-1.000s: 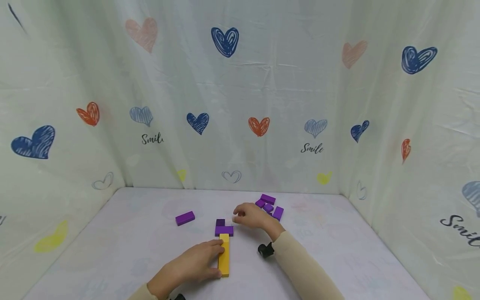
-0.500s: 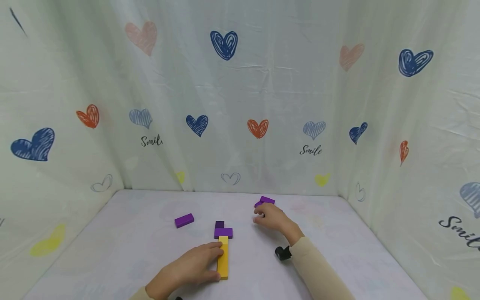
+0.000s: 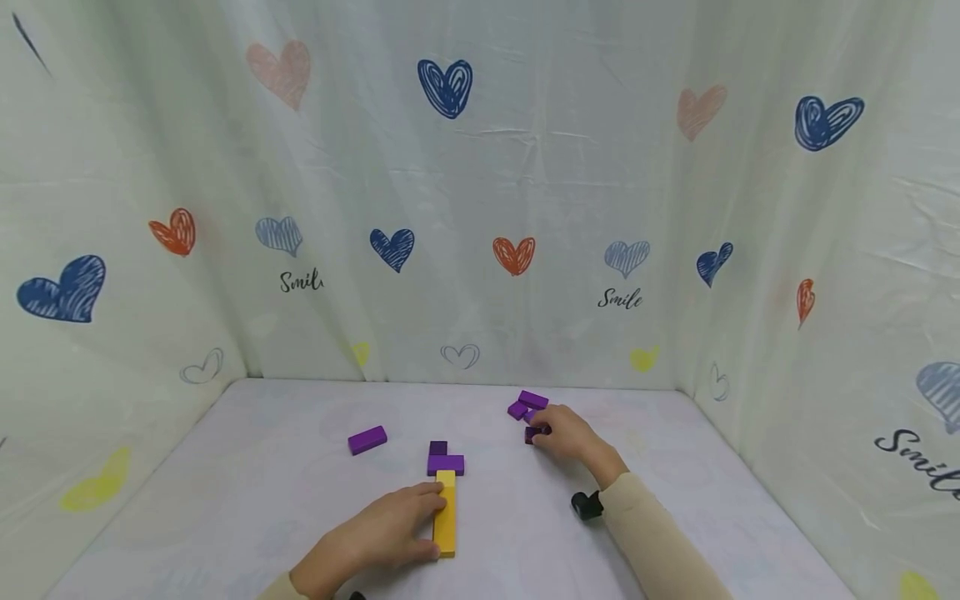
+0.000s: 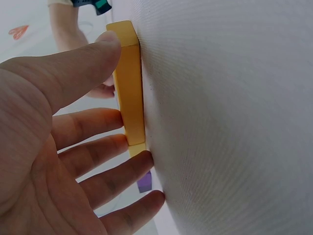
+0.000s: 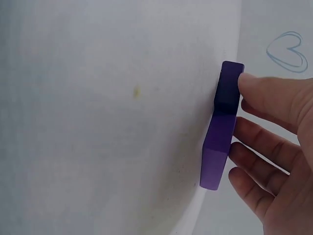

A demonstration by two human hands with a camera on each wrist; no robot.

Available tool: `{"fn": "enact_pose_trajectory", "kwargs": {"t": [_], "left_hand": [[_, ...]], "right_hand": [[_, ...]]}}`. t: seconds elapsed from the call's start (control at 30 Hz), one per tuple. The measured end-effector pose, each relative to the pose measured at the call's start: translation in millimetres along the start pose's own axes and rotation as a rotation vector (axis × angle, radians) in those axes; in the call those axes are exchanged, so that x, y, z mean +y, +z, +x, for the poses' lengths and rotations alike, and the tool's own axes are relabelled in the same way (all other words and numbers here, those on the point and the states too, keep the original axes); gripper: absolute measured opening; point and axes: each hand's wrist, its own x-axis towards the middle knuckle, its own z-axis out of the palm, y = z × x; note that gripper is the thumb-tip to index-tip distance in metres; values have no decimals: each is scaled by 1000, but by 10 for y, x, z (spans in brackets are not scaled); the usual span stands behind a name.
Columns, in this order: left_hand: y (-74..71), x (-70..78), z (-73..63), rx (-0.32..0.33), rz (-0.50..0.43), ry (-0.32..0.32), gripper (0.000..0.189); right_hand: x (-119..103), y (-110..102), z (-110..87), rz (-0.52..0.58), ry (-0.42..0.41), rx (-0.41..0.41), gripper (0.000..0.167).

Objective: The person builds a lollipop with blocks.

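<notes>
In the head view, my left hand [image 3: 390, 527] rests along the left side of a long yellow block [image 3: 446, 517]. Its thumb touches the near end and its fingers are spread, as the left wrist view shows. Just beyond the yellow block, a purple block [image 3: 446, 465] lies crosswise, with a darker purple block [image 3: 438, 447] behind it. My right hand [image 3: 567, 435] is at the small purple pile and pinches a purple block [image 3: 530, 435] between thumb and fingers. In the right wrist view, the thumb touches a dark purple face [image 5: 230, 88]; the fingers lie behind a lighter part.
A lone purple block [image 3: 367, 440] lies on the table [image 3: 300, 492] at the left. Other purple blocks, among them one at the back of the pile [image 3: 533, 400], lie beyond my right fingers. A curtain [image 3: 465, 175] printed with hearts stands around the table.
My right hand has moved right, from beside the middle blocks to the purple pile, and its thumb and fingers have come onto a block. The left hand stays at the yellow block.
</notes>
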Motion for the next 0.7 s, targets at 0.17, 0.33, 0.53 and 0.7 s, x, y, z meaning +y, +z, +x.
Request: {"fn": "enact_pose_trajectory", "kwargs": {"t": [0.17,0.33,0.53,0.7], "left_hand": [[-10,-3,-9,2,-3,6,57],[-9,-8,-11,8,6,7,58],[-8,-4,-11,10,13,9,58],[-2,2,-7,4,6,-1,58]], "right_hand": [[27,20,25,-7,25,3,9],[-26,30,62,18,21,-5,13],[-135,78,145,26,-2,-36,17],[-262,120,213,25,-18,-65,18]]}}
